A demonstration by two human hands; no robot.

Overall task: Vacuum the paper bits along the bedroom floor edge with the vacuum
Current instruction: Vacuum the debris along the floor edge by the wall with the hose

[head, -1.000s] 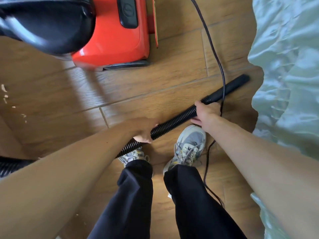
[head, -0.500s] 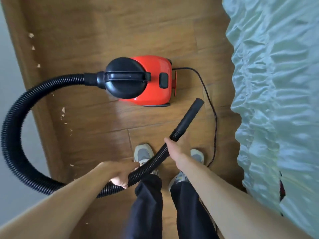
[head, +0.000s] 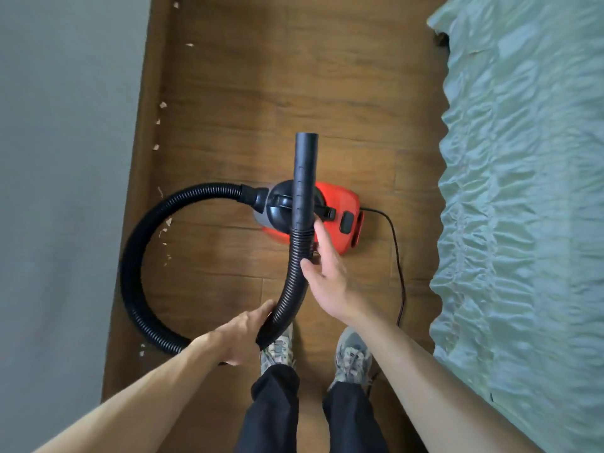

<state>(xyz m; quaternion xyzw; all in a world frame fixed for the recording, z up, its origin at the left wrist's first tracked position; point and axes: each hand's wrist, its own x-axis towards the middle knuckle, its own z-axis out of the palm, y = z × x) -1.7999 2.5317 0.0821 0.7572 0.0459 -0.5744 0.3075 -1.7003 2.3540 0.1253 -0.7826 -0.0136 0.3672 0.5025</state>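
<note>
A red and black vacuum [head: 340,220] stands on the wooden floor ahead of my feet. Its ribbed black hose [head: 130,266] loops out to the left and back toward me. My left hand [head: 238,335] is closed around the hose low down. The hose rises to a smooth black nozzle [head: 305,178] that points away from me, over the vacuum. My right hand [head: 325,273] is open beside the upper hose, with its fingertips against the ribs. Small paper bits [head: 162,105] lie scattered along the floor edge by the left wall.
A grey wall [head: 65,158] with a wooden skirting board [head: 143,142] runs along the left. A bed with a pale green cover [head: 523,207] fills the right. The black power cord [head: 400,266] trails from the vacuum toward my right shoe. My two shoes stand at bottom centre.
I have stood up, so the view is higher. The nozzle swung from pointing right to pointing straight ahead over the vacuum. My right hand has loosened from its grip on the hose.
</note>
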